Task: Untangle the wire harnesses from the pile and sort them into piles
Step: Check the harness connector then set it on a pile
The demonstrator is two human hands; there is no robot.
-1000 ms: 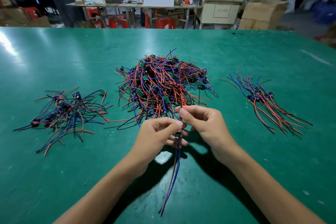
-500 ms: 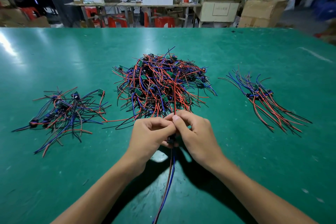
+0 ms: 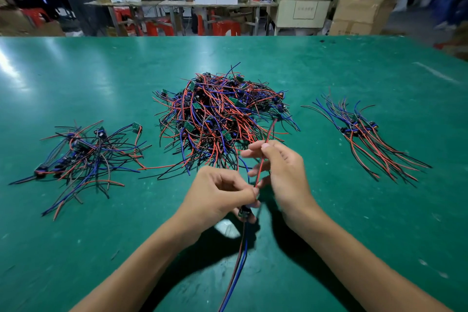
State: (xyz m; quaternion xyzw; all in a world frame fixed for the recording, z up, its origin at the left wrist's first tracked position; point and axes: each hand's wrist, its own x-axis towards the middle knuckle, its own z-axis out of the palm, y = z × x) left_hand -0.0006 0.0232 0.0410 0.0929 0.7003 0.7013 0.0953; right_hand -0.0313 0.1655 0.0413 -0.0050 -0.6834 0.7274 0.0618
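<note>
A big tangled pile (image 3: pixel 217 116) of red, blue and black wire harnesses with small green boards lies mid-table. A smaller sorted pile (image 3: pixel 86 157) sits to the left, and a combed-out pile (image 3: pixel 367 137) to the right. In front of the big pile both hands hold one harness (image 3: pixel 239 261). My left hand (image 3: pixel 217 192) pinches it at its small dark component, and red and blue wires hang down toward me. My right hand (image 3: pixel 281 167) pinches the harness's red wire, which runs up toward the big pile.
The green table (image 3: pixel 329 223) stretches wide around the piles. Beyond its far edge stand workbenches, red stools, a cardboard box (image 3: pixel 362 12) and seated people.
My right hand has moved up and to the right, away from my left hand, drawing a red wire taut. The hanging wires have shifted slightly.
</note>
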